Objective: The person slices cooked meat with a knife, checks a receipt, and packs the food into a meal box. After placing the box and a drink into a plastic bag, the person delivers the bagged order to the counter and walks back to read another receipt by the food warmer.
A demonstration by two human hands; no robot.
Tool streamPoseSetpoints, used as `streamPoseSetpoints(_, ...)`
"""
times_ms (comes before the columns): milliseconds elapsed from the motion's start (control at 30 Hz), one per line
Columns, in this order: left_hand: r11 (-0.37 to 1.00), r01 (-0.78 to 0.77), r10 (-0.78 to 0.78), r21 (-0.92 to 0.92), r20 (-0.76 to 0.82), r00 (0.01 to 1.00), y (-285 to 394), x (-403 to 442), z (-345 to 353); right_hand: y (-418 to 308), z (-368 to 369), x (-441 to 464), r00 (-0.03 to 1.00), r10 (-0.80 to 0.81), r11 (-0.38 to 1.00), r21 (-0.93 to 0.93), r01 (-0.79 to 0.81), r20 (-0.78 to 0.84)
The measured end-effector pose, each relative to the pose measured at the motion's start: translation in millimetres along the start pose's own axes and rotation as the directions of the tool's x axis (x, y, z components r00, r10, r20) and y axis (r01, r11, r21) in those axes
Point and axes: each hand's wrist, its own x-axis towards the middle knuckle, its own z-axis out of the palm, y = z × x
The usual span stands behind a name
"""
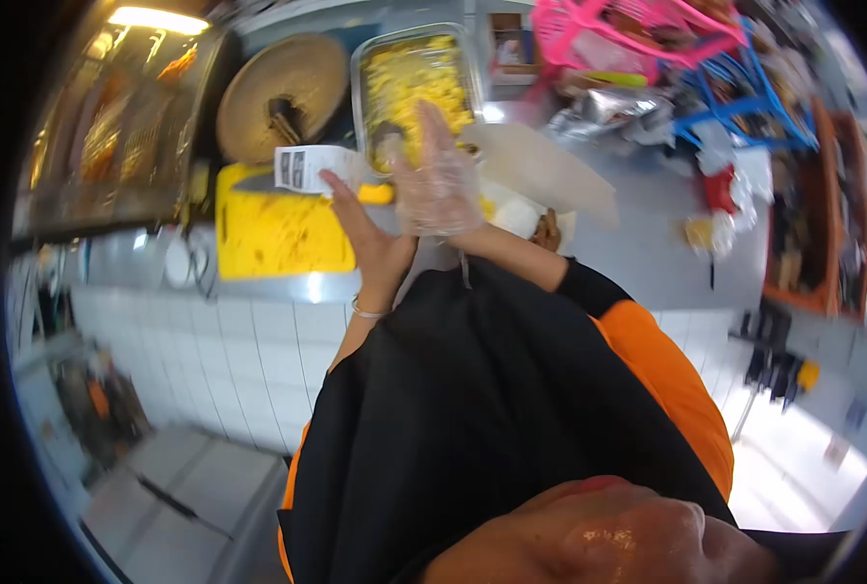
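My left hand (373,248), bare with a band at the wrist, has one digit stretched toward a white printed box (314,168). Its other fingers are partly hidden beside my right hand, whose glove it meets at the cuff. A clear, wrinkled plastic glove covers my right hand (438,180); its fingers extend over the near part of a metal tray (357,92) of yellow pieces (414,73). I make out nothing held in either hand. Left of them lies a stained yellow cutting board (282,234).
Behind the box is a round brown board (282,88). A glass-fronted case (112,127) stands left. Pale paper (550,170) and a white rounded item (516,216) lie right of the tray. Pink (638,39) and blue (745,92) baskets and an orange crate (823,214) are farther right.
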Motion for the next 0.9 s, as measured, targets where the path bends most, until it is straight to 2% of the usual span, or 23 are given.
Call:
streamPoseSetpoints(33,1.000,-0.006,0.004,-0.015,-0.086,0.996,-2.4,-4.2,2.1,7.4,-4.1,-7.7,0.999,-0.030,0.999,0.045,0.030,0.010)
streamPoseSetpoints(67,0.997,-0.008,0.016,0.081,-0.108,0.994,-0.2,-10.1,1.3,14.4,-3.0,-23.3,0.953,-0.288,0.947,-0.118,0.297,0.089)
streamPoseSetpoints(100,0.985,-0.011,0.032,0.174,-0.118,0.992,1.0,-15.4,1.5,8.4,-3.3,-30.4,0.946,-0.306,0.948,-0.061,0.313,0.103)
streamPoseSetpoints(133,0.958,-0.029,0.065,0.286,-0.116,0.991,-2.7,-19.4,3.8,0.2,-4.6,-38.0,0.948,-0.075,0.991,0.133,0.035,0.311)
streamPoseSetpoints(167,0.923,-0.022,0.049,0.384,-0.061,0.997,-6.7,-25.4,3.1,-6.1,-6.0,-44.7,0.833,0.110,0.932,0.235,-0.276,0.543)
streamPoseSetpoints(200,0.882,0.014,0.005,0.470,-0.040,0.999,-11.9,-31.5,0.0,-2.5,-0.9,-48.6,0.767,0.118,0.917,0.226,-0.328,0.630)
streamPoseSetpoints(233,0.835,0.043,-0.037,0.549,-0.023,0.999,-16.0,-34.7,-3.0,5.3,2.5,-58.2,0.760,0.096,0.914,0.245,-0.323,0.643)
streamPoseSetpoints(300,0.834,0.064,-0.044,0.548,-0.050,0.998,-19.8,-48.5,-5.5,17.3,6.6,-75.5,0.798,-0.299,0.913,0.400,0.081,0.523)
streamPoseSetpoints(333,0.845,0.075,-0.048,0.530,-0.066,0.997,-17.7,-52.3,-7.7,8.3,-0.2,-65.7,0.667,-0.409,0.911,0.235,0.339,0.623)
streamPoseSetpoints(367,0.836,0.087,-0.050,0.541,-0.083,0.995,-15.7,-56.0,-9.5,-0.6,-10.7,-57.5,0.657,-0.427,0.903,0.254,0.347,0.621)
streamPoseSetpoints(433,0.919,0.087,-0.056,0.384,-0.090,0.994,-12.8,-60.3,-15.0,-15.0,-36.9,-47.2,0.501,-0.553,0.808,0.282,0.517,0.666)
streamPoseSetpoints(467,0.939,0.141,-0.078,0.313,-0.206,0.975,-25.1,-56.5,-23.3,-23.1,-49.9,-43.0,0.358,-0.349,0.934,0.290,0.211,0.866)
streamPoseSetpoints(500,0.916,0.282,-0.200,0.287,-0.283,0.938,-34.3,-50.9,-37.8,-28.8,-58.9,-43.5,0.112,-0.166,0.980,0.177,-0.093,0.980)
streamPoseSetpoints(533,0.943,0.263,-0.196,0.205,-0.295,0.935,-42.7,-47.9,-60.0,-29.1,-60.5,-52.4,0.314,-0.391,0.920,0.380,0.096,0.865)
streamPoseSetpoints(567,0.963,0.239,-0.192,0.121,-0.313,0.930,-52.6,-46.3,-84.7,-26.3,-58.9,-44.2,0.283,-0.408,0.913,0.395,0.106,0.868)
streamPoseSetpoints(633,0.954,0.277,-0.220,0.117,-0.360,0.907,-71.3,-44.7,-119.0,-36.7,-49.0,-22.4,0.418,-0.555,0.831,0.496,0.250,0.719)
streamPoseSetpoints(667,0.960,0.236,-0.272,-0.152,-0.301,0.914,-76.9,-43.3,-129.5,-37.8,-31.0,-28.3,0.601,-0.253,0.888,0.429,-0.168,0.758)
streamPoseSetpoints(700,0.893,0.180,-0.295,-0.412,-0.234,0.926,-79.2,-39.0,-140.6,-50.7,-13.3,-25.6,0.584,-0.272,0.886,0.436,-0.158,0.765)
streamPoseSetpoints(733,0.829,0.171,-0.321,-0.533,-0.202,0.926,-59.9,-32.2,-147.6,-67.6,7.9,-22.5,0.597,-0.134,0.730,0.486,-0.481,0.791)
streamPoseSetpoints(767,0.830,0.159,-0.323,-0.535,-0.230,0.918,-67.8,-31.2,-149.5,-84.0,28.9,-20.1,0.554,0.000,0.474,0.488,-0.733,0.833)
streamPoseSetpoints(800,0.880,0.099,-0.237,-0.464,-0.250,0.939,-80.5,-32.4,-151.5,-96.1,50.1,-20.7,0.480,-0.002,0.381,0.445,-0.810,0.877)
streamPoseSetpoints(833,0.921,0.038,-0.150,-0.387,-0.264,0.953,-88.8,-31.2,-160.2,-99.7,71.2,-20.4,0.464,-0.023,0.398,0.434,-0.808,0.885)
streamPoseSetpoints(900,0.877,0.079,-0.230,-0.475,-0.269,0.935,-101.6,-31.9,-182.1,-103.8,112.0,-20.5,0.293,-0.140,0.400,0.324,-0.857,0.946)
